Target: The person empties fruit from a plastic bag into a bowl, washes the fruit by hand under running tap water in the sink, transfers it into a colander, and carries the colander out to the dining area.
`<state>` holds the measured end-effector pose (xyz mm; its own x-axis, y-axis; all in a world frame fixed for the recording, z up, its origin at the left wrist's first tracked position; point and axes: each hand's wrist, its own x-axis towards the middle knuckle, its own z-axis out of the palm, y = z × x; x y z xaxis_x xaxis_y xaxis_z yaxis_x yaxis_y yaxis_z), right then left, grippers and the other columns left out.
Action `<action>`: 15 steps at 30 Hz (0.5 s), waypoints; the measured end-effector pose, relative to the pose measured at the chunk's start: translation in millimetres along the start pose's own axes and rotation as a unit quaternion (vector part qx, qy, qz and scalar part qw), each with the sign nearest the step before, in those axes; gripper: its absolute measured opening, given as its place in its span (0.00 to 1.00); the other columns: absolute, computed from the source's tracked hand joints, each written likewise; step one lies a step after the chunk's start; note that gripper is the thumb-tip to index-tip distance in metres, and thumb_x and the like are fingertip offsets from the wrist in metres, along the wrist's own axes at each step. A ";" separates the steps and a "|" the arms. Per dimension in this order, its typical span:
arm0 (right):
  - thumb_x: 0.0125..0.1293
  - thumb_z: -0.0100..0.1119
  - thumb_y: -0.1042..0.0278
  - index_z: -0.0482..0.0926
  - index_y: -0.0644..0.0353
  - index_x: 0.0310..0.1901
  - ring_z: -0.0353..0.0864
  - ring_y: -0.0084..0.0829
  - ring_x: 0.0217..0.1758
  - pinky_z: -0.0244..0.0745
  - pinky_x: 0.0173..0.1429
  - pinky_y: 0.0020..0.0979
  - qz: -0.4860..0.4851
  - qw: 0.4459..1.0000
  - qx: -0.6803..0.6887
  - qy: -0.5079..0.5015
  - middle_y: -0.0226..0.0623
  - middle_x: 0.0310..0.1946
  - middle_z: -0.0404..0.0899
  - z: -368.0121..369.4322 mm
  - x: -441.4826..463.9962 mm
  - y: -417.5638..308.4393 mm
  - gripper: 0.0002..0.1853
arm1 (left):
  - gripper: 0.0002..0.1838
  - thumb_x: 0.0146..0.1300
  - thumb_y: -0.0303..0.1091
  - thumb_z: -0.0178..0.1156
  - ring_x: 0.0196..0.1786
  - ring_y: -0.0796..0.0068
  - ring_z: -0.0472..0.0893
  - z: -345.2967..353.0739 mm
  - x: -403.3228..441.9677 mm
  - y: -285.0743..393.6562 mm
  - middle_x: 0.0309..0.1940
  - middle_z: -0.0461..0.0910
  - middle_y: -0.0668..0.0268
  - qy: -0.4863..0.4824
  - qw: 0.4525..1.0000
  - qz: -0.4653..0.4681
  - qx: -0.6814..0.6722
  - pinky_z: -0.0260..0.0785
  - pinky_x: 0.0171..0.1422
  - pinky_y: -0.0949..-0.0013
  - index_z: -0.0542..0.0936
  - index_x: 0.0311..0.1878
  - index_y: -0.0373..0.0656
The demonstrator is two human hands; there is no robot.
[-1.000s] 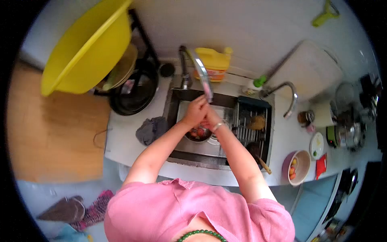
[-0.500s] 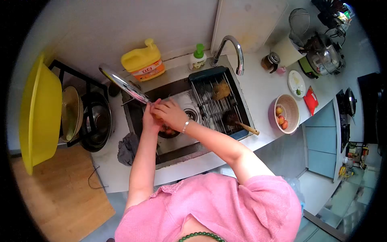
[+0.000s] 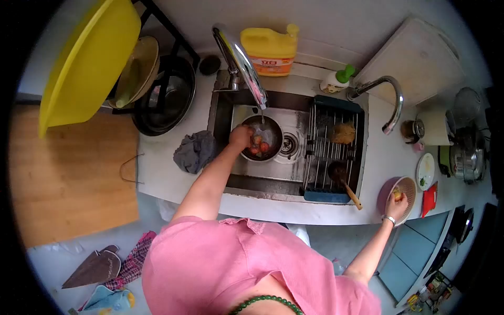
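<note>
My left hand [image 3: 241, 137] is at the left rim of a round metal bowl [image 3: 273, 126] in the sink, its fingers reaching in beside several reddish fruits [image 3: 259, 145]. What those fingers hold, if anything, is hidden. Above the bowl is the chrome faucet [image 3: 244, 65], with a thin stream of water under its spout. Far to the right, my right hand [image 3: 396, 207], with a bracelet on its wrist, is inside the pink and white basket [image 3: 409, 185], its fingers closed on a yellowish fruit [image 3: 397, 195].
A drying rack [image 3: 328, 149] with a wooden-handled brush [image 3: 352, 194] spans the sink's right side. A grey cloth [image 3: 194, 151] lies to its left. Behind stand a yellow jug [image 3: 269, 51] and a second faucet [image 3: 397, 100]. A large yellow basin [image 3: 86, 65] rises at upper left.
My hands, together under the faucet before, have parted. The right moved far right to the basket with a fruit; the left moved down to the bowl. The view has swung back and forth.
</note>
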<state>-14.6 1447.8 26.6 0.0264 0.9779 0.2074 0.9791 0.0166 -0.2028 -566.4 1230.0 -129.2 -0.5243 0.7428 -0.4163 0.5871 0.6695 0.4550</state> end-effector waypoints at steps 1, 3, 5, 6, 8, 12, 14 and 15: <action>0.49 0.63 0.63 0.71 0.67 0.46 0.69 0.46 0.48 0.63 0.55 0.37 -0.005 1.000 -0.001 -0.001 0.51 0.44 0.71 -1.3 -0.8 -1.1 0.23 | 0.17 0.49 0.38 0.59 0.42 0.54 0.75 0.2 2.3 3.9 0.40 0.76 0.52 -0.091 0.993 0.000 0.074 0.68 0.45 0.57 0.76 0.39 0.36; 0.51 0.61 0.66 0.70 0.67 0.49 0.68 0.46 0.49 0.62 0.55 0.38 -0.041 0.996 -0.033 0.069 0.51 0.46 0.69 -10.4 -3.1 -21.1 0.24 | 0.14 0.47 0.36 0.59 0.43 0.58 0.75 35.1 13.0 -8.4 0.38 0.76 0.56 0.006 0.988 0.029 0.153 0.69 0.45 0.60 0.77 0.38 0.40; 0.53 0.59 0.66 0.71 0.65 0.48 0.68 0.45 0.47 0.63 0.54 0.38 -0.091 0.990 -0.026 0.110 0.48 0.44 0.69 -9.1 3.4 -35.9 0.21 | 0.12 0.45 0.33 0.59 0.44 0.62 0.74 53.6 24.6 -14.9 0.36 0.75 0.60 0.107 0.965 0.057 0.232 0.70 0.44 0.63 0.78 0.36 0.43; 0.53 0.58 0.67 0.72 0.65 0.47 0.69 0.43 0.47 0.63 0.53 0.38 -0.116 0.987 0.032 0.104 0.47 0.44 0.69 -14.5 2.3 -59.3 0.19 | 0.12 0.46 0.34 0.58 0.45 0.62 0.73 54.0 27.2 -15.9 0.38 0.74 0.60 0.077 0.955 0.069 0.277 0.69 0.43 0.63 0.77 0.37 0.44; 0.56 0.55 0.71 0.73 0.65 0.42 0.70 0.37 0.43 0.66 0.48 0.34 -0.162 0.975 0.121 0.088 0.44 0.40 0.70 -21.0 -3.1 -112.3 0.12 | 0.12 0.47 0.36 0.57 0.46 0.62 0.72 50.3 28.2 -17.5 0.41 0.73 0.61 0.048 0.943 0.078 0.319 0.69 0.42 0.63 0.77 0.37 0.46; 0.57 0.53 0.74 0.75 0.63 0.39 0.73 0.32 0.36 0.68 0.42 0.29 -0.129 0.917 0.363 -0.103 0.38 0.32 0.74 9.5 -36.7 -221.0 0.08 | 0.15 0.49 0.35 0.57 0.46 0.61 0.72 -3.5 -1.5 11.7 0.42 0.71 0.57 0.070 0.984 0.068 0.150 0.69 0.44 0.63 0.76 0.43 0.44; 0.57 0.53 0.73 0.75 0.64 0.37 0.75 0.34 0.34 0.69 0.40 0.29 -0.235 0.879 0.381 -0.166 0.42 0.31 0.75 22.4 -58.4 -281.1 0.07 | 0.19 0.47 0.33 0.60 0.48 0.58 0.71 -12.2 -3.9 16.0 0.42 0.70 0.53 0.136 0.985 0.046 -0.095 0.68 0.48 0.64 0.75 0.45 0.41; 0.58 0.53 0.73 0.75 0.64 0.36 0.76 0.35 0.34 0.70 0.40 0.30 -0.234 0.852 0.405 -0.234 0.43 0.31 0.76 44.6 -70.2 -302.1 0.06 | 0.19 0.47 0.33 0.60 0.48 0.58 0.71 -24.8 -9.7 24.6 0.42 0.70 0.53 0.145 0.984 0.045 -0.092 0.68 0.48 0.64 0.75 0.45 0.41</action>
<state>-321.2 1383.4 30.6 -0.5973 0.7980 0.0807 0.3953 0.3804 -0.8361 -562.2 1239.5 -94.5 -0.6448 0.7520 -0.1368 0.5319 0.5701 0.6262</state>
